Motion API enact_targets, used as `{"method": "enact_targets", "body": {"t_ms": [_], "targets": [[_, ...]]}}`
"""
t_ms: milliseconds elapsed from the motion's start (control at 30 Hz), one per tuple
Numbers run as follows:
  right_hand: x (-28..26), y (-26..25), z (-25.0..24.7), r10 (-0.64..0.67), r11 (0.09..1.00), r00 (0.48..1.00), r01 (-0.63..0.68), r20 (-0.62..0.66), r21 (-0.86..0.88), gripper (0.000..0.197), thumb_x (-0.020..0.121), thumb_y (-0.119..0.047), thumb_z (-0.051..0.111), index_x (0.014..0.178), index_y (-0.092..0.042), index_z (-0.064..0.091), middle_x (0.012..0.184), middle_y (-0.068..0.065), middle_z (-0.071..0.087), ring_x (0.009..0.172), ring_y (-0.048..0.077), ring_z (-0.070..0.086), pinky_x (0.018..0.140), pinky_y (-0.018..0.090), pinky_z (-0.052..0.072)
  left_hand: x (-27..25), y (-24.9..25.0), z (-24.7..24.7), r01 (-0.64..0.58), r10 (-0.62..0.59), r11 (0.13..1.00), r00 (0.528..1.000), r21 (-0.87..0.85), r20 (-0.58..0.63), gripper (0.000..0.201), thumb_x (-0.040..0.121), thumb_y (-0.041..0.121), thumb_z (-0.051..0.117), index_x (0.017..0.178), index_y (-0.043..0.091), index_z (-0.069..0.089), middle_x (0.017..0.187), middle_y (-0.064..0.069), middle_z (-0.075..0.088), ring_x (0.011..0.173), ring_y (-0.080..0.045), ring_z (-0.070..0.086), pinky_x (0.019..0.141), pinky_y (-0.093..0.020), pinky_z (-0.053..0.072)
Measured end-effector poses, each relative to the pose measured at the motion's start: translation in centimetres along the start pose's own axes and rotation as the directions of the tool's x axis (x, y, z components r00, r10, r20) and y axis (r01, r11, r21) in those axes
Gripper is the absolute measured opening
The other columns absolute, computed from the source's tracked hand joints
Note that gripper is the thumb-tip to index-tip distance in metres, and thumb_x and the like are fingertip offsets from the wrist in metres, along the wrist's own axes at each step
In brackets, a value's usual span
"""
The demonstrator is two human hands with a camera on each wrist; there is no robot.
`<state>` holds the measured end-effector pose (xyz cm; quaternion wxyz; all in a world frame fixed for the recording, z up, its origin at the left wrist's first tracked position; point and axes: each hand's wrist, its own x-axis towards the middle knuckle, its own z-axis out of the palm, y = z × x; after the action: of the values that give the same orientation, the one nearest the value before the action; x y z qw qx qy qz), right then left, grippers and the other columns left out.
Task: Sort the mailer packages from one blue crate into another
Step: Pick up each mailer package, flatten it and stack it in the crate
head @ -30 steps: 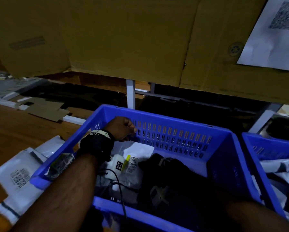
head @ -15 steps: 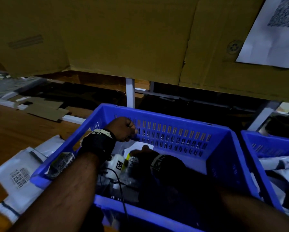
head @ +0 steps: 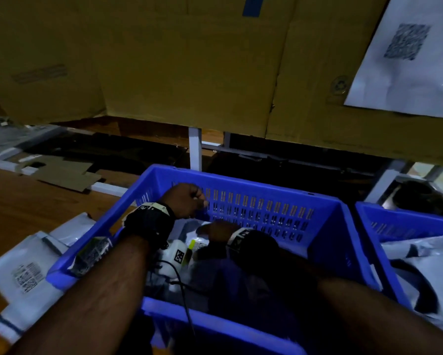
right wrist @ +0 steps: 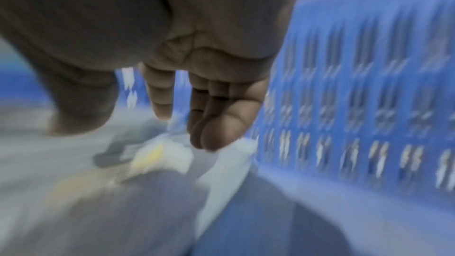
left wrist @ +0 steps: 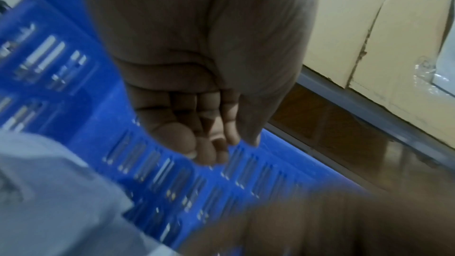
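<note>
Inside the blue crate (head: 266,190), left hand (head: 187,199) sits by the far wall, curled to a fist, holding nothing. The right hand (head: 215,230) is lower in the crate, fingers (right wrist: 229,124) straight and loose, tips at a white mailer package (right wrist: 221,163); contact unclear, blurred. More mailers (head: 23,272) lie left of the crate on the tabletop (head: 15,208).

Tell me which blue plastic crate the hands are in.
The central blue slotted plastic crate: left hand by its far wall, right hand over its white mailers. The other crate, at the right edge, has no hand in it.
</note>
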<state>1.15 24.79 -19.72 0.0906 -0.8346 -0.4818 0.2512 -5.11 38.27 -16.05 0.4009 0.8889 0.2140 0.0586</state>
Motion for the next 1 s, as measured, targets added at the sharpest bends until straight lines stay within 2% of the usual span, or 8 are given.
{"method": "enact_targets", "body": {"t_ms": [100, 200, 300, 500, 633, 767, 900, 1000], "targets": [[-3.0, -0.1, -3.2, 0.004, 1.000, 0.985, -0.005, -0.173, -0.009, 0.043, 0.088, -0.051, 0.064, 0.113, -0.015, 0.066, 0.119, 0.013, 0.065, 0.111, 0.030, 0.061, 0.086, 0.030, 0.047, -0.5, 1.0, -0.1, -0.072, 0.073, 0.995, 0.997, 0.068, -0.013, 0.009, 0.087, 0.014, 0.072, 0.083, 0.007, 0.070, 0.074, -0.002, 0.068, 0.070, -0.014, 0.060, 0.067, -0.027, 0.052], [-5.7, 0.0, -6.4, 0.011, 1.000, 0.950, -0.011, -0.313, 0.001, 0.043, 0.089, -0.050, 0.063, 0.116, -0.017, 0.067, 0.118, 0.011, 0.067, 0.111, 0.027, 0.061, 0.088, 0.029, 0.045, -0.9, 3.4, -0.8, -0.137, 0.141, 0.981, 0.990, 0.137, -0.024, 0.015, 0.085, 0.018, 0.075, 0.097, 0.010, 0.071, 0.101, -0.010, 0.073, 0.092, -0.018, 0.065, 0.092, -0.037, 0.052], [-8.0, 0.8, -8.9, 0.047, 0.995, 0.916, -0.010, -0.399, 0.095, 0.042, 0.086, -0.053, 0.065, 0.106, -0.017, 0.071, 0.108, 0.008, 0.070, 0.101, 0.023, 0.065, 0.080, 0.026, 0.047, -1.4, 6.9, -1.6, -0.201, 0.205, 0.954, 0.979, 0.223, 0.006, 0.032, 0.085, 0.022, 0.075, 0.114, 0.009, 0.068, 0.119, -0.008, 0.067, 0.112, -0.022, 0.061, 0.100, -0.038, 0.047], [-15.7, 2.7, -12.9, 0.093, 0.990, 0.858, -0.027, -0.505, 0.136, 0.039, 0.091, -0.052, 0.060, 0.091, -0.014, 0.071, 0.082, 0.004, 0.066, 0.080, 0.017, 0.060, 0.068, 0.025, 0.043, -3.0, 13.7, -0.4, -0.388, 0.371, 0.882, 0.922, 0.269, 0.115, 0.047, 0.084, 0.049, 0.064, 0.120, 0.019, 0.064, 0.120, -0.001, 0.065, 0.109, -0.021, 0.061, 0.092, -0.040, 0.049], [-21.5, 6.0, -14.5, 0.211, 0.969, 0.759, -0.080, -0.616, 0.233, 0.038, 0.088, -0.050, 0.065, 0.098, -0.014, 0.075, 0.093, 0.009, 0.073, 0.089, 0.022, 0.067, 0.074, 0.030, 0.050, -3.0, 17.1, 3.3, -0.447, 0.448, 0.855, 0.892, 0.265, 0.059, 0.036, 0.087, 0.034, 0.072, 0.119, 0.020, 0.064, 0.117, 0.000, 0.066, 0.108, -0.019, 0.061, 0.087, -0.030, 0.047], [-26.9, 10.4, -15.1, 0.350, 0.935, 0.637, -0.196, -0.687, 0.294, 0.032, 0.088, -0.047, 0.066, 0.093, -0.017, 0.075, 0.089, 0.007, 0.074, 0.086, 0.022, 0.069, 0.066, 0.025, 0.045, -2.6, 21.2, 7.0, -0.532, 0.531, 0.839, 0.846, 0.109, 0.041, 0.025, 0.084, 0.032, 0.074, 0.106, 0.022, 0.071, 0.107, -0.001, 0.072, 0.101, -0.017, 0.065, 0.091, -0.033, 0.050], [-31.2, 14.8, -14.4, 0.477, 0.874, 0.515, -0.363, -0.712, 0.323, 0.032, 0.090, -0.043, 0.063, 0.085, -0.013, 0.073, 0.078, 0.002, 0.067, 0.075, 0.019, 0.061, 0.059, 0.025, 0.033, -2.4, 24.9, 10.6, -0.616, 0.615, 0.788, 0.787, 0.004, -0.034, 0.013, 0.087, 0.022, 0.072, 0.099, 0.018, 0.074, 0.097, 0.000, 0.072, 0.090, -0.013, 0.063, 0.081, -0.025, 0.045], [-32.2, 18.5, -13.5, 0.515, 0.839, 0.495, -0.459, -0.700, 0.293, 0.029, 0.088, -0.038, 0.064, 0.077, -0.012, 0.071, 0.078, 0.007, 0.067, 0.081, 0.024, 0.065, 0.062, 0.024, 0.035, -1.6, 25.9, 12.7, -0.633, 0.629, 0.773, 0.774, -0.052, -0.076, 0.009, 0.086, 0.019, 0.073, 0.095, 0.017, 0.076, 0.094, 0.002, 0.072, 0.092, -0.014, 0.064, 0.082, -0.027, 0.046]]}}
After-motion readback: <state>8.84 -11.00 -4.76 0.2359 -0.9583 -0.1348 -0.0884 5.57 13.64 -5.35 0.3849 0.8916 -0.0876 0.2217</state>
